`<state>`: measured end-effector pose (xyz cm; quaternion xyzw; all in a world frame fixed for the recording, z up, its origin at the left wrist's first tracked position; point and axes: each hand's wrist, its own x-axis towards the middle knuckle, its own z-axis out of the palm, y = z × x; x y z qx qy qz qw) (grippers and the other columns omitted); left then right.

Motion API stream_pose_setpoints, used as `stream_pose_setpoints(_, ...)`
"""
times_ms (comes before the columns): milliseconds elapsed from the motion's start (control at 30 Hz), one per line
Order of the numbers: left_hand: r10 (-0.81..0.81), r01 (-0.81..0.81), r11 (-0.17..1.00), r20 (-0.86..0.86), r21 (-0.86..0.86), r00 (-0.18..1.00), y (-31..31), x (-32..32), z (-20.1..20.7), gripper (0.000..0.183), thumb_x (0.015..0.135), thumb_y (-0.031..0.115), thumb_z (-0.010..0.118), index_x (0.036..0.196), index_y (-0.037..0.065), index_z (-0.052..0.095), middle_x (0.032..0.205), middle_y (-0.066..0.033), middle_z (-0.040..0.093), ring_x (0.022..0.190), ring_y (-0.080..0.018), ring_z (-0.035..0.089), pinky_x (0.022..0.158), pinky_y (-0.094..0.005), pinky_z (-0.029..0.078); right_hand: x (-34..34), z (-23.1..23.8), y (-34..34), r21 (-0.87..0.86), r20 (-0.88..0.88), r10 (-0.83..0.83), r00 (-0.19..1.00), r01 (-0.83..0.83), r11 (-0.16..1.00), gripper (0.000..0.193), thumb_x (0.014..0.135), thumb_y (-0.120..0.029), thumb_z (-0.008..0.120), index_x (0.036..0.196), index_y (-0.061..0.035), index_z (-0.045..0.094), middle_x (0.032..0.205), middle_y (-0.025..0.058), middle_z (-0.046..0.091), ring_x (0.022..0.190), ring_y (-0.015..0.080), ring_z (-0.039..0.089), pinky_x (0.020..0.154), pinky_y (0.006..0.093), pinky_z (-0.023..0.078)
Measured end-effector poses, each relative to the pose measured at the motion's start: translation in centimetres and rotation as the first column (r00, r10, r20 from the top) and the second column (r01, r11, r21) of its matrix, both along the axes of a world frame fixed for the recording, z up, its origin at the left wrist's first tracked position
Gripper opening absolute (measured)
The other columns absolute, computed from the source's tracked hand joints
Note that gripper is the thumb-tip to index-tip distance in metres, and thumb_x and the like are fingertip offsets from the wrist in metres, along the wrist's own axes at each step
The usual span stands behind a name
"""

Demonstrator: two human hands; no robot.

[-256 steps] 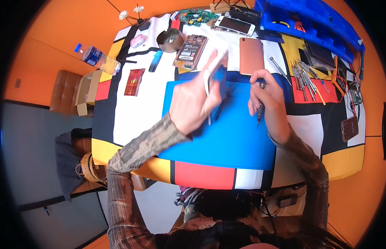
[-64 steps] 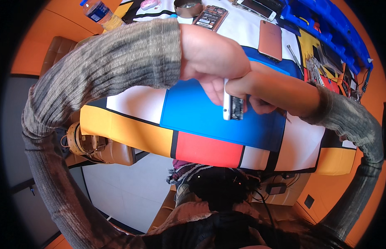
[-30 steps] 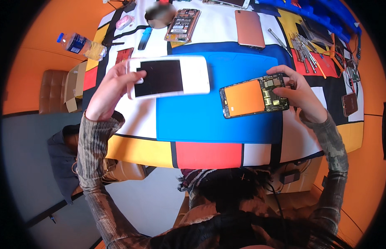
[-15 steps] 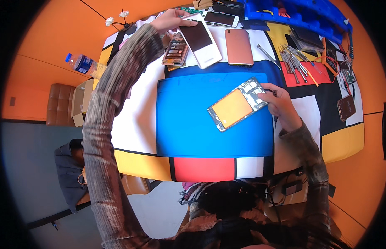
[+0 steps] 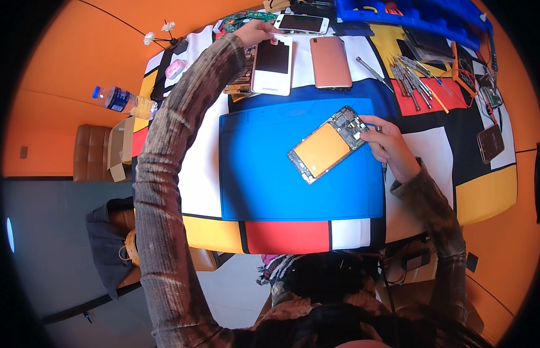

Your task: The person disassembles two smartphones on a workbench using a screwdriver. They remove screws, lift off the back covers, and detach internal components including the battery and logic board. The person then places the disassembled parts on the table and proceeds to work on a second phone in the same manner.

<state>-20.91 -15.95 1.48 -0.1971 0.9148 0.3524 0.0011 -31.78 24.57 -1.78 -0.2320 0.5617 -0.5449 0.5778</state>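
Observation:
My right hand (image 5: 393,148) grips an opened phone (image 5: 352,123) by its upper right end. Its circuit board and orange battery (image 5: 323,152) face up, tilted over the blue mat (image 5: 270,168). A thin dark object shows by this hand's palm; I cannot make out what it is. At the far side, my left hand (image 5: 257,33) pinches the top edge of a white phone cover (image 5: 274,83) with a dark panel in it. Partly behind the cover and my sleeve is another opened phone (image 5: 239,81). A copper-coloured phone cover (image 5: 331,64) lies to the right.
A white phone (image 5: 303,24) and a green circuit board (image 5: 246,21) lie at the back. Several screwdrivers (image 5: 412,81) rest on the right, near a blue parts rack (image 5: 421,20) and a dark phone (image 5: 490,144). A water bottle (image 5: 122,101) lies at the left edge.
My left hand has shifted right and slightly down, and the white cover has turned more upright, moving left away from the copper-coloured cover. The opened phone in my right hand has tilted slightly.

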Motion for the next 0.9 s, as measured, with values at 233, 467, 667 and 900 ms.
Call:
stream_pose_setpoints(233,0.164,-0.163,0.98,-0.004,0.111,0.986,-0.2,1.4,1.6,0.029,0.096,0.017,0.052,0.123,0.008,0.06,0.098,-0.0014,0.067,0.088,-0.0074,0.061,0.085,-0.0265,0.049,0.1,-0.1,0.1,-0.017,-0.002,-0.014,1.0,0.014,1.0,0.045,0.088,-0.009,0.058,0.129,0.0029,0.046,0.051,-0.0064,0.039,0.037,0.0014,0.031,0.037,0.0185,0.025)
stream_pose_setpoints(467,0.297,-0.289,0.949,-0.048,0.128,0.954,0.6,1.5,1.3,0.028,0.096,0.019,0.052,0.12,0.007,0.06,0.099,-0.0012,0.067,0.083,-0.0075,0.06,0.078,-0.0239,0.048,-0.2,-0.6,0.1,-0.051,0.015,0.013,1.0,-0.012,0.999,0.042,0.089,-0.008,0.053,0.129,0.0033,0.046,0.051,-0.006,0.04,0.036,0.002,0.031,0.035,0.0192,0.025)
stream_pose_setpoints(667,0.259,-0.246,0.964,-0.157,0.099,0.953,0.1,0.5,-1.2,0.024,0.092,0.006,0.051,0.111,-0.002,0.063,0.094,-0.0042,0.066,0.091,-0.0112,0.058,0.086,-0.0242,0.043,0.0,-0.6,0.2,-0.069,0.031,-0.019,0.999,0.021,0.997,0.038,0.087,-0.007,0.056,0.123,0.0041,0.049,0.052,-0.0048,0.039,0.037,0.0031,0.032,0.036,0.0198,0.027)
stream_pose_setpoints(900,0.097,-0.285,0.841,-0.389,-0.46,0.916,2.0,0.4,-2.7,0.029,0.088,0.019,0.062,0.114,0.006,0.063,0.094,-0.0129,0.068,0.093,-0.0228,0.064,0.085,-0.031,0.048,0.1,-0.4,0.1,-0.046,-0.006,-0.013,1.0,0.013,0.999,0.038,0.089,-0.009,0.051,0.126,0.0026,0.048,0.05,-0.0054,0.04,0.036,0.003,0.032,0.036,0.0193,0.026)
